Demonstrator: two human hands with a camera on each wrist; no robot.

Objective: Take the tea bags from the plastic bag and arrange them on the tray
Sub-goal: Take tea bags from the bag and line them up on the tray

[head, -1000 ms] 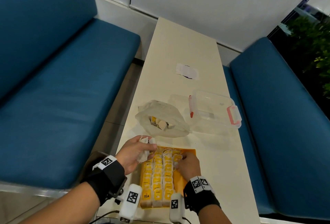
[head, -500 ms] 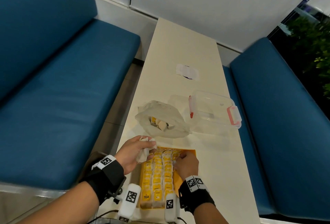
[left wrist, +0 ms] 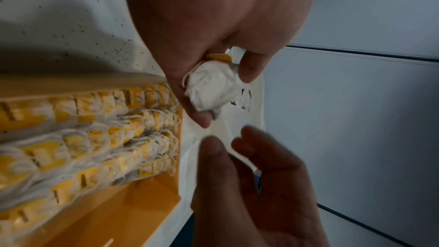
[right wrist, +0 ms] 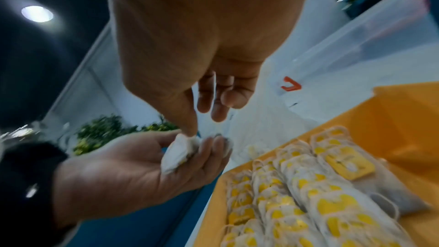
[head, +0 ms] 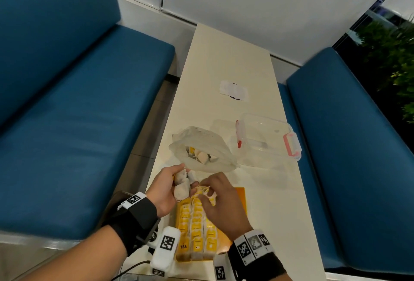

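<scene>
From the head view, the left hand (head: 167,187) is raised palm-up over the far left corner of the orange tray (head: 240,200), its fingers curled round a small clutch of white tea bags (head: 182,183). The right hand (head: 220,202) hovers just beside it above the tray, thumb and forefinger brought together at a yellow tag and string trailing from that clutch. Rows of tea bags with yellow tags (head: 197,227) fill the left part of the tray, which lies at the near end of the pale worktop (head: 224,61). Just beyond the hands sits the crumpled plastic bag (head: 202,148), mouth open, with a few more tea bags inside; to its right stands a clear lidded box with red clasps (head: 267,139), and farther off a white slip of paper (head: 234,90). Blue bench seats flank the worktop. In the left wrist view, the left hand's fingers (left wrist: 251,69) and thumb grip a bunched white tea bag (left wrist: 211,85) with a yellow tag showing behind it, while the right hand (left wrist: 251,185) comes in from below, blurred, its fingertips close to the bunch; the packed rows lie at left in the tray (left wrist: 118,213). In the right wrist view, the right hand (right wrist: 202,44) reaches down, its thumb tip touching the white tea bag (right wrist: 178,153) lying across the left hand's (right wrist: 133,172) half-curled fingers; whether its forefinger touches too cannot be told, and its other fingers hang loosely bent. The tray (right wrist: 392,112) and its rows sit at lower right.
</scene>
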